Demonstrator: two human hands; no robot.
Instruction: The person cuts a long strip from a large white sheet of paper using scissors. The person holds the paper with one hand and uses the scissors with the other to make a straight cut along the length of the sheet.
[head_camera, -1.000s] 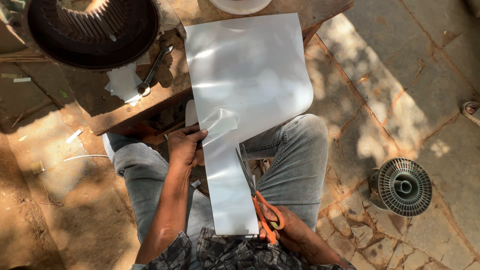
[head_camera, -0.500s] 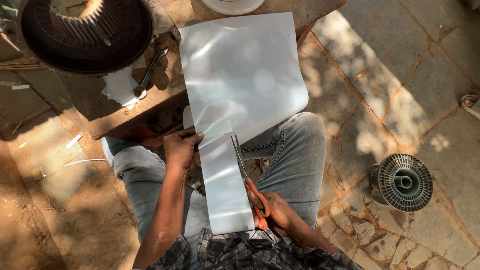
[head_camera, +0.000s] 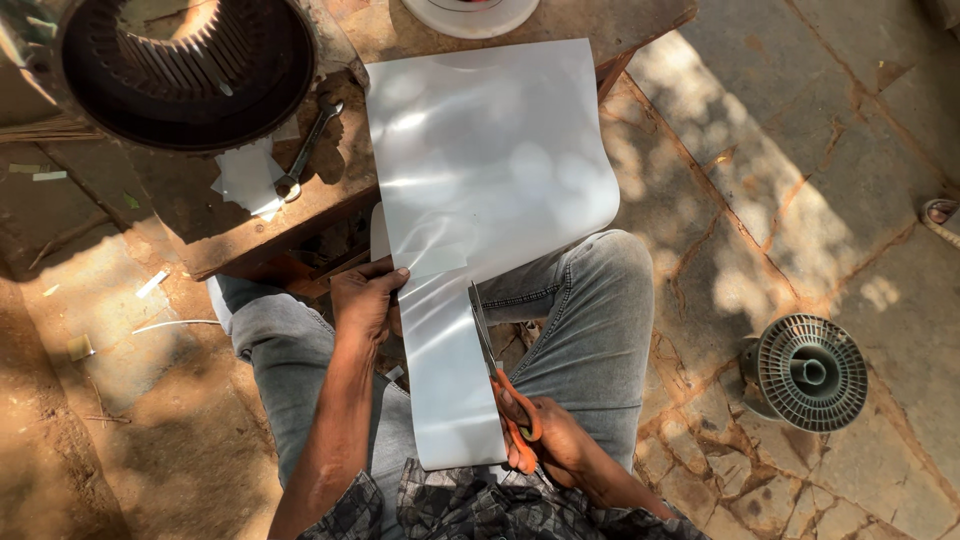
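Note:
A large white glossy sheet drapes from the wooden table down over my lap between my knees. My left hand pinches the sheet's left edge near its narrow lower strip. My right hand grips orange-handled scissors, whose blades run up along the right edge of the strip, at the cut line. I sit in grey jeans with the strip lying over my thighs.
On the low wooden table stand a big dark motor stator, a spanner, white scraps and a white round object at the far edge. A grey fan cover lies on the stone floor to the right.
My right hand has brought the scissors up from my lap to the sheet's edge, and the blades now lie further up along the strip. The left hand keeps its hold.

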